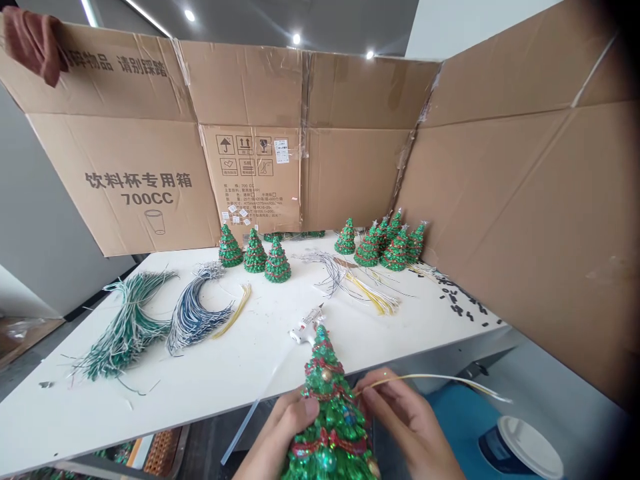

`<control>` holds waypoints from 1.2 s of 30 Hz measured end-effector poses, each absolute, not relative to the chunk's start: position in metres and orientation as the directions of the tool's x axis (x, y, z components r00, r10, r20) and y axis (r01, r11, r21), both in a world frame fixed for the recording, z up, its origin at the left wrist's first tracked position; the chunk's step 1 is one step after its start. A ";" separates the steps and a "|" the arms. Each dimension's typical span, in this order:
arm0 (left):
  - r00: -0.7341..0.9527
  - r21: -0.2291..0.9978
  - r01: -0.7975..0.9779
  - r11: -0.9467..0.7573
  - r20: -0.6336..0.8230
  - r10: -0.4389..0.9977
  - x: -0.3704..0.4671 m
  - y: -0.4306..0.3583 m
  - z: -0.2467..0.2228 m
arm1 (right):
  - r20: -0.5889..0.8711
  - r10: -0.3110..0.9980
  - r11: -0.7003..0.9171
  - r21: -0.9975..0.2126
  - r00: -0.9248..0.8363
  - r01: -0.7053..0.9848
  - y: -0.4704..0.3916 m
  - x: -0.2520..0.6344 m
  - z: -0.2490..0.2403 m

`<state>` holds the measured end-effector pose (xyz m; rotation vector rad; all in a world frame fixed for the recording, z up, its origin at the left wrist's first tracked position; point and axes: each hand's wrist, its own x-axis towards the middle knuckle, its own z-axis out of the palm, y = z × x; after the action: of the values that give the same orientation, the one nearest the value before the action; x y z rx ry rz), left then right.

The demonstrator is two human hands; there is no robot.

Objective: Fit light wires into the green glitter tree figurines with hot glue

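Note:
Close to me, in front of the table's edge, a green glittery Christmas tree figurine (327, 407) with red garlands and small baubles stands upright. My left hand (280, 430) is closed around its left side, thumb on the front. On the other side, my right hand (407, 417) pinches a thin yellow and white wire (435, 377) between thumb and fingers, right beside the tree. The wire's free end curves out to the right. Whether its other end enters the tree is hidden. Just behind the tree top lies a white glue gun (306, 325) with a clear glue stick (250, 417) trailing from it.
Bundles of green wires (125, 327) and blue wires (197, 310) lie left on the white table (240, 373). Loose yellow and white wires (375, 290) lie mid-table. Several small trees (276, 261) stand at the back, before cardboard walls (360, 173). Black bits (457, 303) lie right; a white-lidded tub (530, 447) is below.

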<state>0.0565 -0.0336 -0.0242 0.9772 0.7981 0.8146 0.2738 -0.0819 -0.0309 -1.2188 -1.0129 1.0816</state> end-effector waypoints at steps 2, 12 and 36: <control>0.446 0.905 -0.223 0.362 -0.235 0.863 0.049 -0.031 -0.026 | 0.081 0.955 0.094 -0.995 0.285 -0.033 -0.082 0.278 -0.022; 0.250 0.931 -0.172 0.322 -0.275 0.928 0.041 -0.035 -0.025 | 0.267 0.913 0.296 -0.954 0.308 -0.052 -0.095 0.265 -0.011; 0.129 0.964 0.061 0.259 -0.265 0.956 0.068 -0.051 -0.035 | 0.591 0.807 0.535 -0.740 0.015 0.407 -0.099 0.267 -0.009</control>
<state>0.0683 -0.0511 -0.0346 1.1039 1.2540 0.8940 0.2667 -0.0990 -0.0091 -1.0564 -1.6028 0.4259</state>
